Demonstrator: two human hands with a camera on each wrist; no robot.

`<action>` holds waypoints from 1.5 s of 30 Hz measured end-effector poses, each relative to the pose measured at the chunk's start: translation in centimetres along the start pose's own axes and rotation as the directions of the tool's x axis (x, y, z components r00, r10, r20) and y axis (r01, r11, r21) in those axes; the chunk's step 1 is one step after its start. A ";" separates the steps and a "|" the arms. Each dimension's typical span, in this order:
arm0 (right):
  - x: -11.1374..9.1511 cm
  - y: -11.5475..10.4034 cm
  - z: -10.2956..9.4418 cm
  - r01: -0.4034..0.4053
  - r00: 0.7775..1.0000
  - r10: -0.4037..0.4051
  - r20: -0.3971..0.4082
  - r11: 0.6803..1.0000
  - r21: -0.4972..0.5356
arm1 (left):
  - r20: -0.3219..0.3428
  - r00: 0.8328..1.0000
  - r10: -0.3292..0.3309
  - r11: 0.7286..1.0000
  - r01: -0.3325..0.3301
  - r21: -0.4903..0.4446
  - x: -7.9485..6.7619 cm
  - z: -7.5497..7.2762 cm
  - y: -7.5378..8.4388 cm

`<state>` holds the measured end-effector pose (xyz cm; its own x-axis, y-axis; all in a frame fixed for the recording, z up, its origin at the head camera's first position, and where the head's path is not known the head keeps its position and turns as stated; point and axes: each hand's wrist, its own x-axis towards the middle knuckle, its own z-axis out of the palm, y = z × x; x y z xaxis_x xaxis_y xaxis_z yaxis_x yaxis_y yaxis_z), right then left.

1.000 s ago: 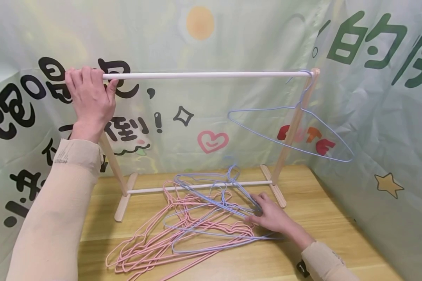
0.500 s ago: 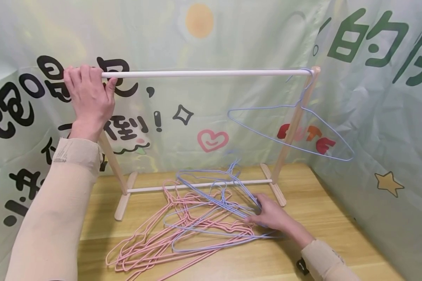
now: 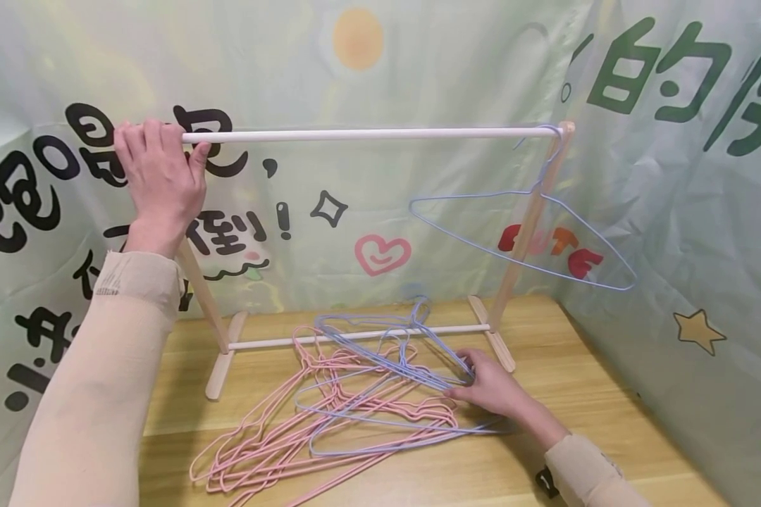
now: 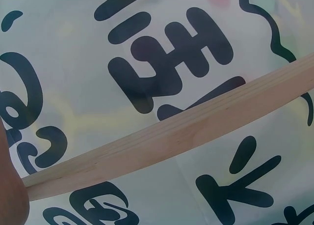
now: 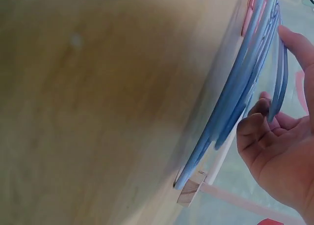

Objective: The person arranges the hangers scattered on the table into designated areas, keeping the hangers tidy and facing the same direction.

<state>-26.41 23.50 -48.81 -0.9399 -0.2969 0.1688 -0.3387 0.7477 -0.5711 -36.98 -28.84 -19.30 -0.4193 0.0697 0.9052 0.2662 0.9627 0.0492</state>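
Note:
My left hand [image 3: 165, 183] grips the left end of the white top rod [image 3: 355, 135] of a small wooden clothes rack. The rack's left post [image 4: 171, 126] crosses the left wrist view. Low over the table, my right hand [image 3: 491, 384] holds blue wire hangers [image 3: 447, 348] by one corner. In the right wrist view, its thumb and curled fingers close around two thin blue bars [image 5: 279, 82]. More blue hangers [image 5: 240, 77] and a heap of pink hangers [image 3: 317, 365] lie tangled beneath. One blue hanger [image 3: 537, 184] hangs at the rod's right end.
The rack stands on a wooden table [image 3: 609, 422], with a lower white rod [image 3: 260, 344] joining its feet. Printed fabric [image 3: 292, 70] rises behind and at both sides. A small black object [image 3: 547, 483] sits by my right sleeve.
The held hangers tip slightly up and back down, their hooks swaying. Both hands stay nearly in place, and the head view shifts a little.

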 end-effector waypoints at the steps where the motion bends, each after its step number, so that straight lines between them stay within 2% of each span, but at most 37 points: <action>1: 0.0 0.0 0.0 -0.004 1.000 0.004 0.000 1.000 0.007 | 0.000 1.000 0.000 1.000 0.000 -0.001 0.0 0.0 0.0; 5: 0.0 0.3 0.0 0.032 0.999 -0.032 -0.011 0.999 0.004 | -0.003 1.000 -0.005 1.000 0.005 -0.004 0.0 0.0 0.0; 10: -0.2 0.6 0.0 0.090 0.996 -0.091 -0.023 0.994 -0.066 | 0.010 1.000 -0.017 1.000 0.017 -0.001 0.0 0.0 0.1; 14: -0.3 0.7 0.0 0.097 0.995 -0.099 -0.020 0.989 -0.113 | 0.019 1.000 -0.025 1.000 0.025 0.004 0.0 0.0 0.1; 20: -0.2 0.7 0.0 0.091 0.995 -0.096 -0.037 0.989 -0.114 | 0.019 1.000 -0.023 1.000 0.023 0.003 -0.1 0.0 0.1; 29: -0.1 0.4 0.1 0.119 0.979 -0.145 -0.147 0.978 -0.171 | -0.001 1.000 -0.008 1.000 0.008 0.000 -0.1 0.0 0.1; 37: -0.3 0.4 0.2 0.137 0.980 -0.162 -0.118 0.972 -0.190 | 0.012 1.000 -0.022 1.000 0.022 0.000 -0.1 0.0 0.0; 45: -1.0 0.3 0.0 0.194 0.978 -0.207 -0.033 0.953 -0.232 | 0.002 1.000 -0.019 1.000 0.019 -0.002 -0.1 0.0 0.1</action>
<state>-25.57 23.97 -49.13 -0.8502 -0.4254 0.3103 -0.5154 0.7929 -0.3251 -36.91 -28.79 -19.36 -0.4260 0.0522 0.9032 0.2601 0.9633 0.0670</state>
